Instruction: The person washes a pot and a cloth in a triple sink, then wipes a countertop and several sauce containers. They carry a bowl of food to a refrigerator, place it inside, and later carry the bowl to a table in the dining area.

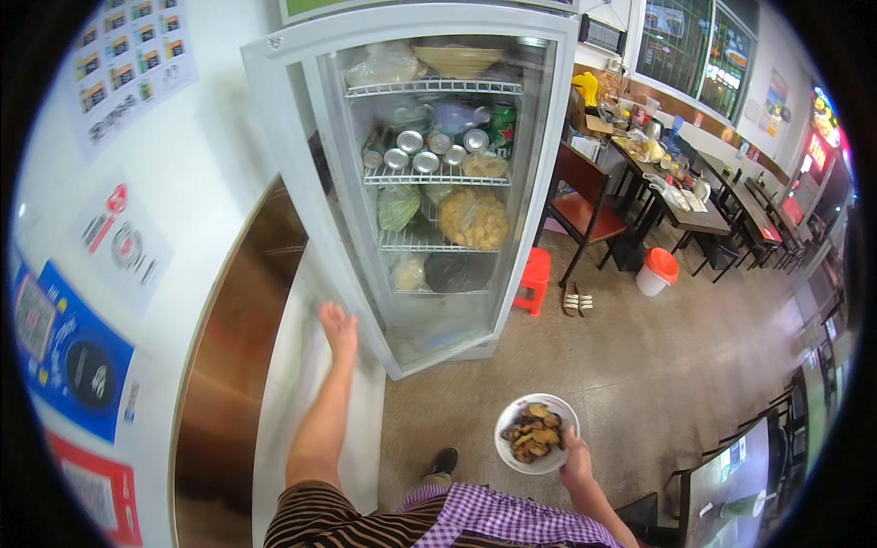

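Note:
My right hand [577,457] grips the rim of a white bowl [505,449] holding brown sliced food [533,433]. In front of me stands an upright display fridge, its glass door [438,322] ajar with the left edge swung out. My left hand [338,327] is beside that edge with nothing in it, thumb and fingers apart; whether it touches the frame I cannot tell. Through the glass, wire shelves [438,179] bear several drink cans [426,162], a green can [502,130], a bag of yellowish pieces [473,218], a bag of greens [399,207] and a wide bowl [458,61].
A white wall with posters [123,233] and printed codes runs along my left. Right of the fridge are a red plastic stool [533,281], a wooden chair [589,209], sandals [577,301] and a bin [658,272]. Cluttered tables [699,218] stand beyond; another table [726,472] is at lower right.

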The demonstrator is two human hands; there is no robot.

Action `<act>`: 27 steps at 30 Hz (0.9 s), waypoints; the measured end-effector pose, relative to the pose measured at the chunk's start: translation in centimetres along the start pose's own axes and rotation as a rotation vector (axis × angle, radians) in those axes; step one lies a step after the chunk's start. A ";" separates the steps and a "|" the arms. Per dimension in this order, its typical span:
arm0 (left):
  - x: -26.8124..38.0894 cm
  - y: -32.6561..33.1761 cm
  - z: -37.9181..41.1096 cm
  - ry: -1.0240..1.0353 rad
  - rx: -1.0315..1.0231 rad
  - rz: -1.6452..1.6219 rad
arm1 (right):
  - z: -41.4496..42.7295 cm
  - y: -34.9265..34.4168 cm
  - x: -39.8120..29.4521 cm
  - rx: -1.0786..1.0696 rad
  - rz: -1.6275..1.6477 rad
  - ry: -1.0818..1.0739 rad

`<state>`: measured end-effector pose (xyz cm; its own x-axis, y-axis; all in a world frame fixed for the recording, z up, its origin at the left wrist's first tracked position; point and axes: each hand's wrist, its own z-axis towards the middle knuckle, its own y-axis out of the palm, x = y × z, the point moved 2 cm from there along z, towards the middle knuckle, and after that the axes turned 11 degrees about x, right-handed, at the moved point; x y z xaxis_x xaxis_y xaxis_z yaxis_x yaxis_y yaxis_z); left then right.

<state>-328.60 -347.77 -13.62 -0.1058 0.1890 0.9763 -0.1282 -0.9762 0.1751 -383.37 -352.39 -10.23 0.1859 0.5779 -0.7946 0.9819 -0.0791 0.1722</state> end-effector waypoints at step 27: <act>19.8 1.8 -9.0 -0.498 -0.407 -0.218 | -1.4 0.9 -14.1 0.040 -0.072 -0.798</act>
<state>-339.78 -344.80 4.91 0.4185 0.2101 0.8836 -0.4662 -0.7852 0.4076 -385.13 -359.48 1.99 0.0777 -0.1708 -0.9822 0.9902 -0.1017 0.0960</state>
